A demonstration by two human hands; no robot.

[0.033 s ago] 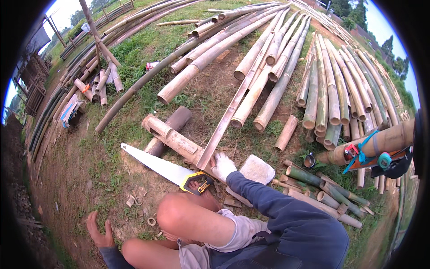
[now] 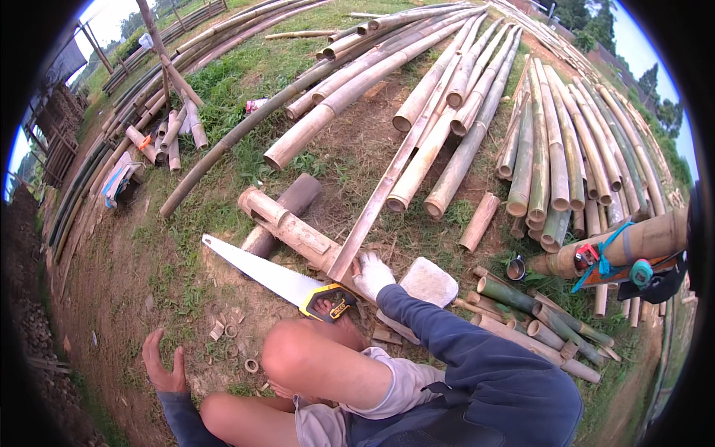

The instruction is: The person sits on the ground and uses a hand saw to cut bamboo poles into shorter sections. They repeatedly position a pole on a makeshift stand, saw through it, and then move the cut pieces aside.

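Though long, a narrow brownish strip.

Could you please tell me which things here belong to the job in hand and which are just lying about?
Probably in the job:
strip, at the right hand
notched bamboo beneath it
log under that
saw

Apparently lying about:
offcuts
bamboo stub
poles

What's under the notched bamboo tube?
A dark log crosses beneath the notched bamboo tube, showing on both sides. The log's middle is covered; what lies under the tube by the right hand can't be seen.
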